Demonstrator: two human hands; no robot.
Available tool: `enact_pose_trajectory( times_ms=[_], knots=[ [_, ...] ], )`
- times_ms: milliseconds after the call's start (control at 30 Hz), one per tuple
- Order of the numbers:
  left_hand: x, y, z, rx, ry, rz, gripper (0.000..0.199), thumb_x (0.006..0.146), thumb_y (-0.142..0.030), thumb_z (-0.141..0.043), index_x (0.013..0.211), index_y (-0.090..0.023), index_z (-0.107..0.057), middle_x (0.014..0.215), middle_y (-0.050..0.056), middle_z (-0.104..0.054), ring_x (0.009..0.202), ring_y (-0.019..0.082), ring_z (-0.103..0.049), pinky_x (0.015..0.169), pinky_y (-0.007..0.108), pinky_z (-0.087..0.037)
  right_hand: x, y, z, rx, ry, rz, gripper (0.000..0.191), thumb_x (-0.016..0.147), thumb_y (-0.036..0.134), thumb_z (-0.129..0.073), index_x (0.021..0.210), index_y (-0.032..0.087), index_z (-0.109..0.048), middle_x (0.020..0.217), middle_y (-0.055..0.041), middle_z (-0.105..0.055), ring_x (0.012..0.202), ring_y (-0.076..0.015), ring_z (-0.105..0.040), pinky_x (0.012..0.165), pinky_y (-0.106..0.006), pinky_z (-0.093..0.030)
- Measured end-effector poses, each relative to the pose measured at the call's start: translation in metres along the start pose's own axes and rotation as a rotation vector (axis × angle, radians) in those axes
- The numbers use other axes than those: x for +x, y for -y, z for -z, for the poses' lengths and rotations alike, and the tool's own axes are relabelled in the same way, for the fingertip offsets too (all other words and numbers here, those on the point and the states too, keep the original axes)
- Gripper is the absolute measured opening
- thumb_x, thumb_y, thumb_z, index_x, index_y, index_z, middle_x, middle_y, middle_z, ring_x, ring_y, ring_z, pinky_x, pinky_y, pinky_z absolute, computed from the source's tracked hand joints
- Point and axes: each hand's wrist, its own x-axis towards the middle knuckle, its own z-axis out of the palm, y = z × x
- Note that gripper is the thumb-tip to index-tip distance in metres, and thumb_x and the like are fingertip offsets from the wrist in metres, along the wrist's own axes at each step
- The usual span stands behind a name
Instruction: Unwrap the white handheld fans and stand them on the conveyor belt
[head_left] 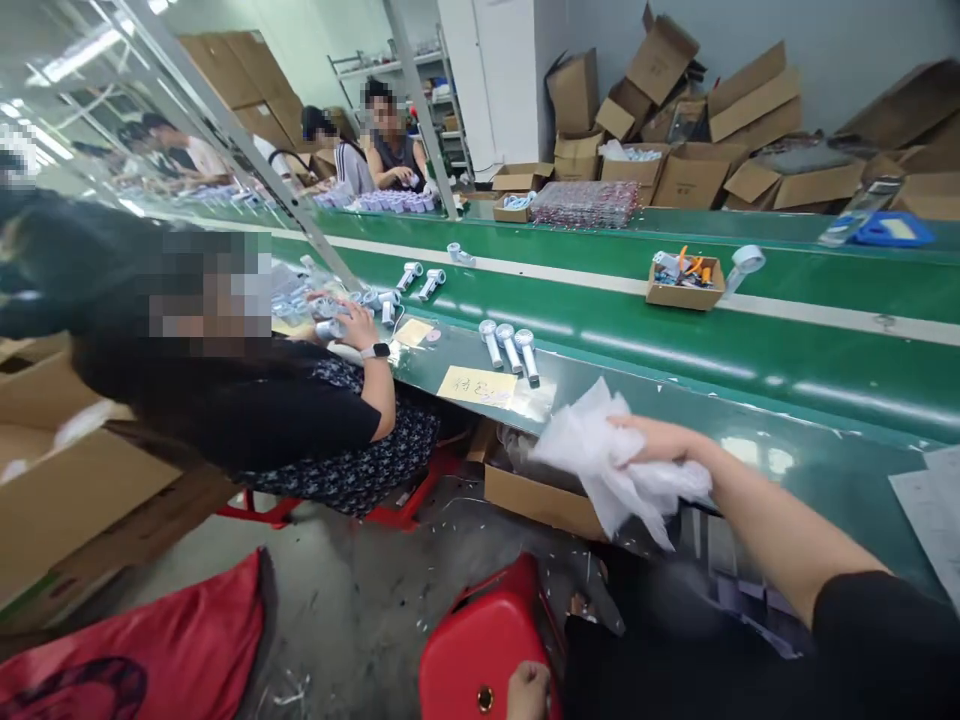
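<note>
Plastic wrapping (592, 450), white and crumpled, hangs from your right hand (661, 438) at the front edge of the green worktable (810, 440), partly above an open cardboard box (544, 500). Your fingers are closed on the bundle, its loose ends spilling on both sides of the grip. Gathering those ends into the palm would best guard against a slipped sheet; a gentle hold should avoid tearing the thin film, and a path clear of the three handheld fans (508, 348) should leave them undisturbed. Your right forearm angles across from the right, elbow slightly bent, palm seemingly down. Low in the view, your left hand (529, 690) is loosely curled by the red stool (480, 640); whether it grips anything, you cannot tell.
</note>
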Motion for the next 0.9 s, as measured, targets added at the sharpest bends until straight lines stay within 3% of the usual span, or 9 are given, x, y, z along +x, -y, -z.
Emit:
enact_pose_trajectory(
  times_ms=[100,233,367,500,667,800,900],
  knots=[
    [-0.009,-0.016,0.017,0.196,0.045,-0.066,0.024,0.05,-0.027,-0.063,0.04,-0.023,-0.041,0.037,-0.003,-0.039,0.046,0.023,-0.056,0.05,0.035,-0.044,0.012,-0.015,0.048,-0.1,-0.211,-0.25,0.053,0.066,0.035,-0.067,0.111,0.013,-0.053,0.109,-0.0097,-0.062,0.099,-0.0252,-0.056,0.086,-0.032,-0.042],
    [-0.015,-0.073,0.015,0.699,0.158,-0.393,0.006,0.064,-0.024,-0.054,0.058,-0.025,-0.053,0.063,0.001,-0.062,0.072,0.022,-0.063,0.07,0.034,-0.047,0.051,-0.047,0.069,-0.198,-0.323,-0.449,0.063,0.06,0.041,-0.07,0.113,0.012,-0.051,0.115,-0.0153,-0.056,0.106,-0.0313,-0.051,0.09,-0.038,-0.039],
    [-0.022,-0.173,-0.016,0.906,0.284,-0.677,0.017,0.074,-0.021,-0.046,0.08,-0.023,-0.061,0.084,0.005,-0.067,0.083,0.02,-0.062,0.077,0.032,-0.045,0.083,-0.074,0.064,-0.205,-0.311,-0.555,0.083,0.059,0.048,-0.069,0.128,0.01,-0.041,0.129,-0.0216,-0.042,0.113,-0.0361,-0.047,0.093,-0.042,-0.038],
    [-0.027,-0.282,-0.067,0.737,0.26,-0.901,0.023,0.08,-0.029,-0.045,0.09,-0.021,-0.063,0.094,0.007,-0.067,0.093,0.021,-0.061,0.084,0.033,-0.044,0.091,-0.097,0.064,-0.187,-0.24,-0.628,0.117,0.047,0.051,-0.076,0.142,0.013,-0.02,0.144,-0.0262,-0.016,0.119,-0.0443,-0.04,0.096,-0.051,-0.034],
    [-0.015,-0.378,-0.122,0.459,0.077,-0.9,0.031,0.084,-0.033,-0.043,0.105,-0.015,-0.057,0.1,0.011,-0.065,0.093,0.019,-0.061,0.084,0.031,-0.045,0.074,-0.111,0.076,-0.146,-0.137,-0.642,0.135,0.041,0.052,-0.079,0.145,0.015,-0.002,0.148,-0.0246,-0.004,0.128,-0.0398,-0.032,0.102,-0.044,-0.031],
    [0.009,-0.443,-0.136,0.597,-0.144,-0.854,0.031,0.088,-0.025,-0.039,0.113,-0.012,-0.052,0.109,0.014,-0.062,0.099,0.018,-0.059,0.086,0.029,-0.043,0.049,-0.111,0.077,-0.069,-0.092,-0.671,0.132,0.045,0.053,-0.077,0.146,0.016,0.0,0.15,-0.0234,0.001,0.129,-0.0386,-0.032,0.102,-0.043,-0.032],
    [0.029,-0.487,-0.14,0.704,-0.198,-0.798,0.039,0.087,-0.029,-0.046,0.118,-0.006,-0.047,0.11,0.021,-0.059,0.104,0.026,-0.057,0.086,0.037,-0.043,0.027,-0.108,0.071,-0.044,-0.161,-0.715,0.124,0.05,0.049,-0.075,0.146,0.016,-0.003,0.15,-0.0226,0.001,0.129,-0.0378,-0.033,0.102,-0.043,-0.031]
  ],
)
